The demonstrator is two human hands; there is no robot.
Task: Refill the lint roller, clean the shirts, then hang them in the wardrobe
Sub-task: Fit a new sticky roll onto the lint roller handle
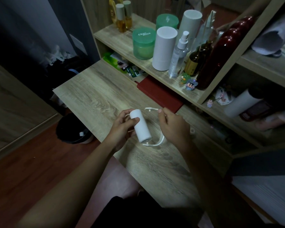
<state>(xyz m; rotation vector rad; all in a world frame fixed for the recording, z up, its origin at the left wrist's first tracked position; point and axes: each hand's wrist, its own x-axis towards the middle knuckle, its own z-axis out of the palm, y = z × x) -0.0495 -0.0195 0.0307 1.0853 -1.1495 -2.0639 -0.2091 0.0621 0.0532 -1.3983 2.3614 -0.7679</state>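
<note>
Desk (89, 96): wooden, dimly lit, set under crowded shelves.
Refill roll (139, 127): held over the near desk, wrapped by the left hand (122, 127); judged light, stiff, tacky-faced; best gripped at its ends.
Roller frame (152, 145): thin, judged springy; pinched by the right hand (173, 127).
Obstacles: red notebook (160, 94) lay just beyond; spare rolls (164, 50) stood far off.

Dim room; soft light pools on the table (95, 96), corners fall dark, right edge blurred and bent.

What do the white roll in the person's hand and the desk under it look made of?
The white roll looks like matte paper, smooth without gloss. The desk looks like wood or wood-grain laminate: pale streaked grain, low sheen; I cannot tell which.
</note>
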